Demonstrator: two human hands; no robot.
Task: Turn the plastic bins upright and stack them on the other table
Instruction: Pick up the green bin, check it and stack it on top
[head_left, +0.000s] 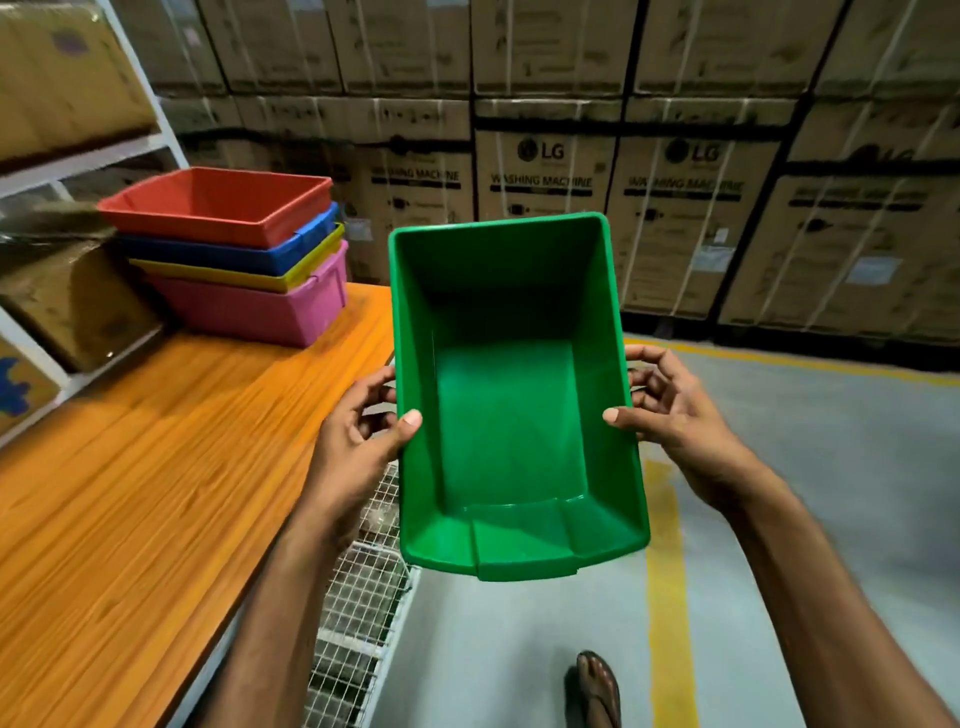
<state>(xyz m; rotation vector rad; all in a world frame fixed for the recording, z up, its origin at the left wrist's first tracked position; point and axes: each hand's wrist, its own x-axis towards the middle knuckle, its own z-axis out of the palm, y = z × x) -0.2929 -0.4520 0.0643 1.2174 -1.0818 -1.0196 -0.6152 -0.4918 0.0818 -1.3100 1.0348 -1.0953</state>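
At ten o'clock, four nested upright bins sit at the far end of the orange wooden table (130, 493): a red bin (218, 205) on top, then a blue bin (223, 254), a yellow bin (218, 274) and a pink bin (244, 312) at the bottom. Toward the centre, the left hand (358, 441) grips the left rim of the green bin (509, 415), thumb inside the wall, fingers curled behind. The green bin is held in the air, its open side facing the camera, just off the table's edge above the grey floor. At its three o'clock side the right hand (670, 415) clamps the right rim the same way. Washing-machine cartons (545, 176) fill twelve o'clock; a yellow floor line (667, 597) runs at five o'clock.
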